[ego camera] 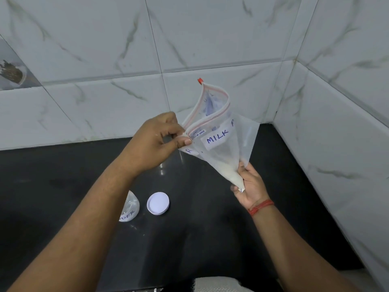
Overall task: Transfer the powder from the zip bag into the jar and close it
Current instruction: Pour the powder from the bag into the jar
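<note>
- Zip bag is up in the air over the counter, mouth gaping at the top, red slider parked at the far end of the zip.
- My left hand pinches the near end of the zip between thumb and fingers, closed tight on the plastic.
- My right hand cups the bottom corner, fingers loosely curled around it; the powder is bunched down there in a cone.
- Jar stands on the counter, mostly hidden behind my left forearm. I can't see its mouth or tell whether any powder is in it.
- Lid is off, lying inside-up just beside the jar.
- Progress, my read: bag opened, jar uncapped, pour not started or at most partial. Left: tip the powder in, then cap the jar.
- Room: tiled wall is near on the right and behind; the corner is tight on that side.
- Open counter is left and toward me. The counter's front edge sits near the bottom of view, something pale just past it.
- The bag is well apart from the jar and needs to come down and left.
</note>
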